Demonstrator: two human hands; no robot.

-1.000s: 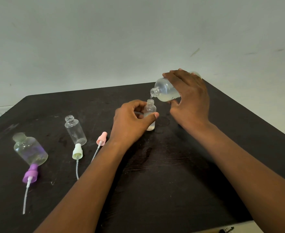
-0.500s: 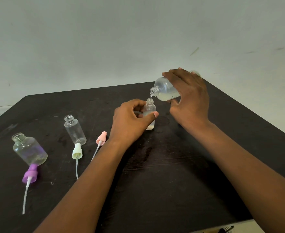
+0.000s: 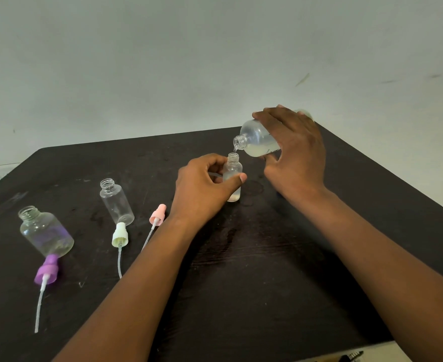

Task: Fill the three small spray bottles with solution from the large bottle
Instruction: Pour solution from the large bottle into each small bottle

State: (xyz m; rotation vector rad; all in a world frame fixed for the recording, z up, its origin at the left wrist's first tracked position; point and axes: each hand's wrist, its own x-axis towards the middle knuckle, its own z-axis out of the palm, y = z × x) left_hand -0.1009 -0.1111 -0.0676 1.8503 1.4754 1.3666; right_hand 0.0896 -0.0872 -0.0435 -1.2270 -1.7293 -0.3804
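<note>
Left hand: my left hand [image 3: 204, 189] is curled round the small bottle [image 3: 233, 178], thumb across its front and fingers behind, pinching it upright on the table [image 3: 267, 283].
Right hand: my right hand [image 3: 297, 150] wraps over the large bottle [image 3: 257, 139] from above, fingers bent round its body.
Large bottle: I see it tipped almost flat, open neck pointing left and slightly down, just above the small bottle's mouth; pale solution lies along its lower side and a thin trickle leaves the neck.
Small bottle: uncapped, a little liquid at the bottom, near the table's middle.
Middle bottle [image 3: 116, 202]: clear, uncapped, standing well left of my left hand; I cannot tell whether it holds liquid.
Wide bottle [image 3: 45, 232]: clear, uncapped, at the far left.
Purple sprayer [image 3: 46, 271]: lying touching the wide bottle's base, tube trailing toward me.
Pale sprayer [image 3: 120, 235]: lying at the middle bottle's base, tube toward me.
Pink sprayer [image 3: 158, 215]: lying just beside my left wrist.
</note>
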